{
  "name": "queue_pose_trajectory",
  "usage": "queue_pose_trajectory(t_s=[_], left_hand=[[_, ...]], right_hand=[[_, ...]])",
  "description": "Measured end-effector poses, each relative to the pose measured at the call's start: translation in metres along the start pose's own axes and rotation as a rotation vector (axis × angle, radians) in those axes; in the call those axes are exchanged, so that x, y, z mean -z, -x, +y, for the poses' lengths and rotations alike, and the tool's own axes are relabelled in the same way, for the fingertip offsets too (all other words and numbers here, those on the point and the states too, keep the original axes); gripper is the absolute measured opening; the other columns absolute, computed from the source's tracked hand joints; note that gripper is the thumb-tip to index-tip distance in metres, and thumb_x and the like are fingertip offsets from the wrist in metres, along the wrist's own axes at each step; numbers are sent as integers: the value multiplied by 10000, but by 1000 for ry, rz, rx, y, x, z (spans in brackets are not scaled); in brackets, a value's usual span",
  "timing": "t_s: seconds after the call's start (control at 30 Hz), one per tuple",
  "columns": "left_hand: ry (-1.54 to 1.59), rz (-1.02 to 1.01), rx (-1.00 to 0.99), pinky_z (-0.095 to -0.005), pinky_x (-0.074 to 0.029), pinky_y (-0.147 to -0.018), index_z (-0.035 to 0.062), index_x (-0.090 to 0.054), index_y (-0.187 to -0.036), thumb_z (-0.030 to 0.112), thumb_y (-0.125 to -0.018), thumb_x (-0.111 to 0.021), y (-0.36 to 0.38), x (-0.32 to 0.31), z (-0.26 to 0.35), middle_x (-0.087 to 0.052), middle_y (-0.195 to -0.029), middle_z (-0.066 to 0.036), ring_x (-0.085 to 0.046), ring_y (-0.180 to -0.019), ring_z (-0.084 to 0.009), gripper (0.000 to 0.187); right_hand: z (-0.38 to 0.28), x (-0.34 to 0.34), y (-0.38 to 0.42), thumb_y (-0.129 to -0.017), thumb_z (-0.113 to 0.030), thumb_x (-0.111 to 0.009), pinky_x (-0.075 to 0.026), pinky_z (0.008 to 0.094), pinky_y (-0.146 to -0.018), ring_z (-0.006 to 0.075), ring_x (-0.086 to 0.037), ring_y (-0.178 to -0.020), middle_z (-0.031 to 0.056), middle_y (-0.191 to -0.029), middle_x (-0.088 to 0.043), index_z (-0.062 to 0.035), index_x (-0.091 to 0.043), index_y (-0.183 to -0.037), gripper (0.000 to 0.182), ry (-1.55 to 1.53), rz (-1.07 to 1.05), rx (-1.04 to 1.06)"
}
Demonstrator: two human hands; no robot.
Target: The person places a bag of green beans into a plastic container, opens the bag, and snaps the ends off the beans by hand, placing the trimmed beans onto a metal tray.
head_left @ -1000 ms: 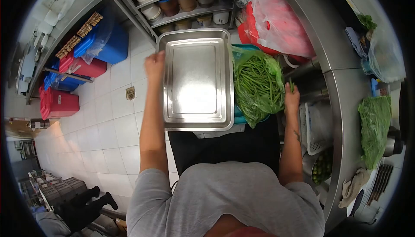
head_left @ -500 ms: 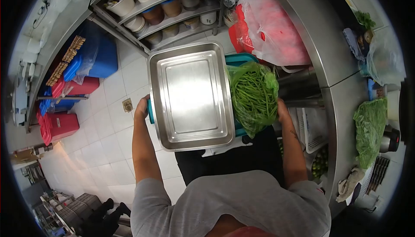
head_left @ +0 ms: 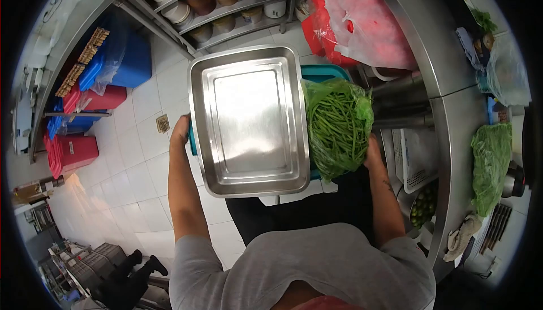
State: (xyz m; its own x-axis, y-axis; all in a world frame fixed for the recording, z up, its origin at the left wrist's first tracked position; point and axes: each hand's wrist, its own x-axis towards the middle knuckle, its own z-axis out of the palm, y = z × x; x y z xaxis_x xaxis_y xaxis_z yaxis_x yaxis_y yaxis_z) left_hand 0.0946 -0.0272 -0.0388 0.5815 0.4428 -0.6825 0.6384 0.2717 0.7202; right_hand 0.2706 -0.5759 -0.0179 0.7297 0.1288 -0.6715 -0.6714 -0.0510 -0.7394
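A wide teal tub point(head_left: 325, 72) is held in front of my body, mostly covered by what lies on it. On its left rests a shiny rectangular steel pan point(head_left: 249, 123) with nothing in it. Beside the pan lies a clear green plastic bag of long green beans point(head_left: 339, 126). My left hand point(head_left: 180, 130) is closed on the tub's left edge, which shows as a teal strip next to the pan. At the other side my right hand point(head_left: 373, 152) grips the tub's right end, with its fingers partly hidden behind the bag.
Ahead stands a steel shelf rack point(head_left: 226, 7) with several buckets. A steel counter point(head_left: 452, 157) runs along my right, above crates and a bowl of small green fruit point(head_left: 421, 208). Blue point(head_left: 127, 64) and red bins point(head_left: 76, 154) line the left. Another person's legs point(head_left: 130, 276) show lower left.
The rack and bins have shifted slightly in view as my head and body move. Both hands keep hold of the tub; the pan and the bag of beans stay on it.
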Motion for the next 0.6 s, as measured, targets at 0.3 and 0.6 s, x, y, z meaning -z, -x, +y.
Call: queue_pose_trajectory(t_s=[0.3,0.6], left_hand=[[-123,-97,-69,-305,-479,-708,-40,-604,-1071,249,-901,-400,-36,-22,29,-643,-949,-125,-597,-785,-190,392],[-35,-58,-53,-313,-507,-677,-59,-607,-1043,250,-888,-481,12,-4,-45,-651,-912,-112,-618,-758,-186,368]], right_hand=[[49,8,39,-922,-330,-445,-503,423,-759,279,-609,-885,158,-1043,-580,19,-534,-1142,422,-46,149,-47],[35,35,42,-915,-400,-461,-462,425,-838,292,-571,-1011,185,-1146,-557,29,-475,-1257,549,3,-56,-3]])
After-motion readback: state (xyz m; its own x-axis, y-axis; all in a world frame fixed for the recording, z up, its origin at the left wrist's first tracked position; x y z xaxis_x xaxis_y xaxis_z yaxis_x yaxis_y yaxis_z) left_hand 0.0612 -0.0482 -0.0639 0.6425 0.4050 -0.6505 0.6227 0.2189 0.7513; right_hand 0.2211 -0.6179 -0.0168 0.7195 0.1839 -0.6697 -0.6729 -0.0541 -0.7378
